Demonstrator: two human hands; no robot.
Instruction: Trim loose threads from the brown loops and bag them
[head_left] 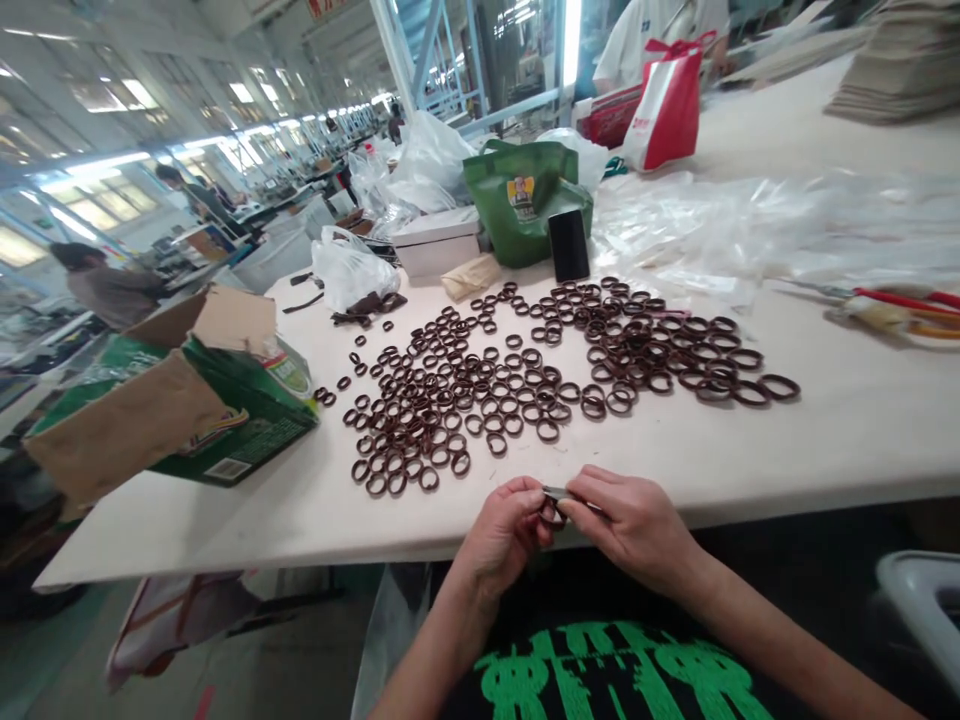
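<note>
Just off the table's front edge, my left hand [511,528] pinches a dark brown ring-shaped loop [553,513]. My right hand [631,522] closes on a small grey metal tool [556,492], its thin tip at the loop and touching or nearly touching my left fingertips. The tool's handle is hidden in my fingers, so its exact kind is unclear. Beyond my hands, many similar brown loops lie loose in a left pile [435,395] and a right pile [645,345], which run into each other.
A green cardboard box [247,420] with raised flaps stands at the left. Behind the loops are a white plastic bag [352,270], a green bag [517,200] and a dark phone [569,247]. Red-handled scissors [892,295] lie at right. Clear plastic sheeting [787,225] covers the back right.
</note>
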